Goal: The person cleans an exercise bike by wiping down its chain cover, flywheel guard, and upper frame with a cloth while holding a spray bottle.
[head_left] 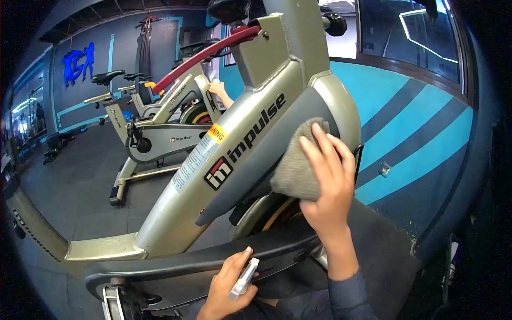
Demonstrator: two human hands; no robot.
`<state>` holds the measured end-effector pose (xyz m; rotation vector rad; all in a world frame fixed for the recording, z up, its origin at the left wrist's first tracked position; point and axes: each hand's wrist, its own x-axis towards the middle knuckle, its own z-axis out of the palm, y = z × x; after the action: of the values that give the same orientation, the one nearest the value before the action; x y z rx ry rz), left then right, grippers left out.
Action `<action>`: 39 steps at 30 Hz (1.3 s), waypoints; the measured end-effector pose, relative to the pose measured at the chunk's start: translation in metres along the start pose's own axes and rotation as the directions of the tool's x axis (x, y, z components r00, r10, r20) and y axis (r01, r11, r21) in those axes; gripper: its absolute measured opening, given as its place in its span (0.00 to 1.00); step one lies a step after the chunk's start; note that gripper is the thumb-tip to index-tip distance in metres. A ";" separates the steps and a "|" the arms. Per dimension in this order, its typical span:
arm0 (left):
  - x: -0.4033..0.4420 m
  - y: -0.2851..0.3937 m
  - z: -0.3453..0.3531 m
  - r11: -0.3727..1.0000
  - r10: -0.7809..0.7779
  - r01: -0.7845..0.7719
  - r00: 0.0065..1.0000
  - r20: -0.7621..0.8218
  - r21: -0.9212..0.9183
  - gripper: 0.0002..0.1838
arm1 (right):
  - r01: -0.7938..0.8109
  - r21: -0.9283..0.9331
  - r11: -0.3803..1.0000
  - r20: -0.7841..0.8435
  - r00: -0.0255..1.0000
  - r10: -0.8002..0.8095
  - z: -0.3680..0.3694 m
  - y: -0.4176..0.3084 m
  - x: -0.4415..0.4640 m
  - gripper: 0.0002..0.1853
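Observation:
My right hand [332, 184] presses a folded grey cloth [298, 162] against the grey side cover of a beige exercise bike [250, 125] marked "impulse", near its front fork. The fingers lie over the cloth's right part. Low in the middle, beside the bike's black lower guard [197, 266], my left hand [229, 288] is wrapped round a white and clear object [244, 278], perhaps a spray bottle's head; its lower part is hidden.
Other exercise bikes [170, 140] stand behind at the left on the dark floor. Another person's hand [217, 88] shows beside one of them. A blue striped wall [405, 122] runs along the right. A pedal [113, 304] juts out at the lower left.

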<state>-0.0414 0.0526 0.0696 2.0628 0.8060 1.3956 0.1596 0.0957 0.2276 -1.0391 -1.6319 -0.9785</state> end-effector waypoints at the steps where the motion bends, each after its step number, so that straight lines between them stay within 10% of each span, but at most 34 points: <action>1: 0.000 -0.001 0.001 1.000 -0.008 0.008 1.000 -0.001 -0.009 0.43 | 0.002 -0.055 0.998 -0.031 1.000 -0.004 0.011 -0.002 -0.004 0.34; 16: 0.003 0.006 0.003 0.975 0.073 -0.055 0.994 -0.078 0.216 0.40 | -0.065 0.267 0.961 0.120 0.992 0.034 0.015 -0.059 -0.061 0.31; 19: 0.000 -0.004 0.000 0.946 0.190 -0.176 0.981 -0.027 0.274 0.40 | -0.125 0.627 0.769 0.276 0.959 -0.069 -0.006 -0.046 -0.061 0.35; 29: 0.001 0.004 0.004 1.000 -0.006 0.006 0.999 -0.041 -0.006 0.43 | 0.010 -0.087 0.996 -0.068 0.998 -0.016 0.014 -0.006 -0.014 0.31; 35: 0.005 0.006 0.002 0.974 0.092 -0.083 0.995 -0.034 0.211 0.43 | -0.016 0.159 0.987 -0.024 1.000 0.020 0.025 -0.032 -0.033 0.27; 39: 0.000 0.002 0.006 0.999 -0.016 0.018 0.998 -0.061 0.029 0.42 | -0.009 0.272 0.962 0.046 0.999 -0.003 0.024 -0.045 -0.048 0.28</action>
<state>-0.0358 0.0512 0.0691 2.0390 0.8721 1.4518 0.1203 0.0944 0.1698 -0.8812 -1.7456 -0.7064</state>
